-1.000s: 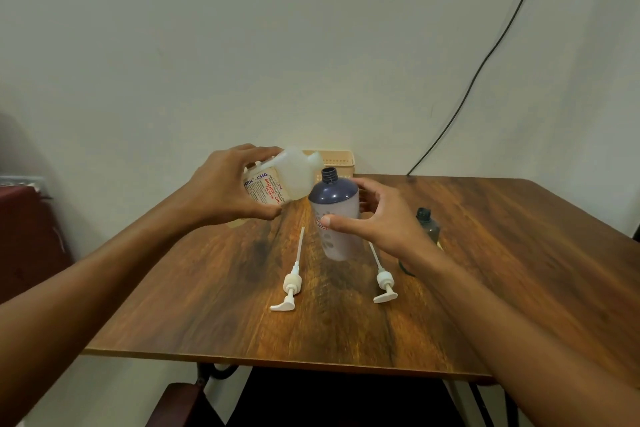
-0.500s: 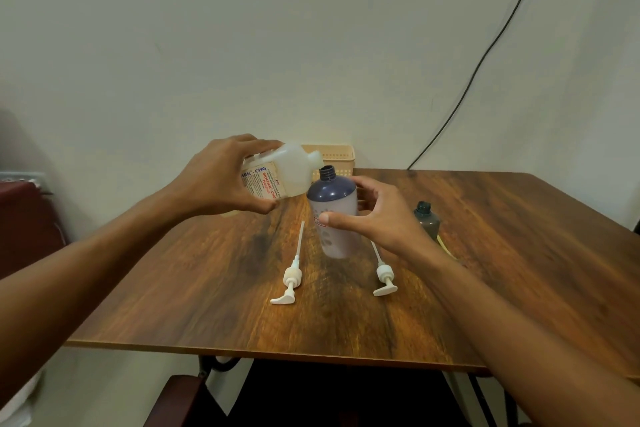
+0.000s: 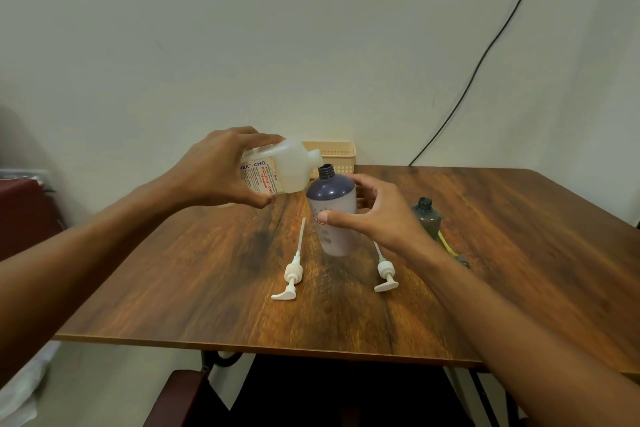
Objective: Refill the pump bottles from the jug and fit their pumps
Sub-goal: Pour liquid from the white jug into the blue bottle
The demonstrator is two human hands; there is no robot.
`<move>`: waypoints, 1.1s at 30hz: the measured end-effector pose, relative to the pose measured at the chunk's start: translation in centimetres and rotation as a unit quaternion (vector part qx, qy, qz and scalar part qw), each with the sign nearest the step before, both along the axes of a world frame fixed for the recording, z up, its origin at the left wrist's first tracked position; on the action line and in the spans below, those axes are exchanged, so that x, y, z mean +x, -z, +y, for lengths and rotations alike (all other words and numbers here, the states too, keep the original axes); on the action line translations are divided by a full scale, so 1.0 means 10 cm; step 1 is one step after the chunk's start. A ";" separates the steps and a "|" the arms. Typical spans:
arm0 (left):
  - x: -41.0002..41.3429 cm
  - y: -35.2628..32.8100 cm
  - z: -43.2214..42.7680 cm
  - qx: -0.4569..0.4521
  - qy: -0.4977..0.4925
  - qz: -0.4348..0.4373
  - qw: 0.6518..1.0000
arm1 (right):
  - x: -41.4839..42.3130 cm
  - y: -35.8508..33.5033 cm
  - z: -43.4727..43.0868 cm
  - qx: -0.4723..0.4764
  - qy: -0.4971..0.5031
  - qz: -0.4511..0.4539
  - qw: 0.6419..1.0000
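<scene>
My left hand [image 3: 221,172] grips a white translucent jug [image 3: 284,166] with a printed label, tipped sideways so its spout sits just left of and above the open neck of a purple-topped pump bottle [image 3: 334,215]. That bottle stands upright mid-table, and my right hand [image 3: 377,215] wraps around its right side. Two white pumps with long dip tubes lie flat in front, one to the left [image 3: 294,270] and one to the right [image 3: 384,276]. A smaller dark grey bottle [image 3: 426,217] stands open-necked to the right, behind my right wrist.
The wooden table [image 3: 519,236] stands against a pale wall. A beige slotted basket [image 3: 337,158] sits at its back edge behind the jug. A black cable [image 3: 485,55] runs down the wall. A yellowish item [image 3: 446,246] lies beside the grey bottle.
The jug has tilted back a little, and its spout has lifted off the bottle's neck to the upper left. My right hand stays on the bottle.
</scene>
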State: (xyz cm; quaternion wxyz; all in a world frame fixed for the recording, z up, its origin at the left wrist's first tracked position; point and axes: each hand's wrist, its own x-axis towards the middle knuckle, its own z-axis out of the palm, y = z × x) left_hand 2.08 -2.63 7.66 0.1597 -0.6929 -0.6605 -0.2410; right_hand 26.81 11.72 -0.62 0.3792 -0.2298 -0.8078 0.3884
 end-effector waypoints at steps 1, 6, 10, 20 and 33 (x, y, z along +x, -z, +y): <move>0.00 0.00 0.00 -0.002 -0.001 0.003 1.000 | 0.00 0.00 0.00 -0.004 -0.002 0.000 1.000; -0.01 -0.04 -0.01 -0.010 -0.004 0.015 1.000 | 0.00 0.01 -0.01 -0.009 -0.003 -0.004 1.000; 0.00 -0.05 0.00 -0.013 -0.006 0.017 1.000 | 0.00 0.01 -0.02 -0.008 -0.001 -0.006 1.000; 0.00 -0.07 -0.01 -0.019 -0.012 0.038 0.999 | 0.01 0.00 -0.04 -0.013 -0.003 -0.010 1.000; -0.01 -0.09 0.00 -0.026 -0.023 0.070 0.997 | 0.01 0.02 -0.03 -0.003 -0.006 -0.015 1.000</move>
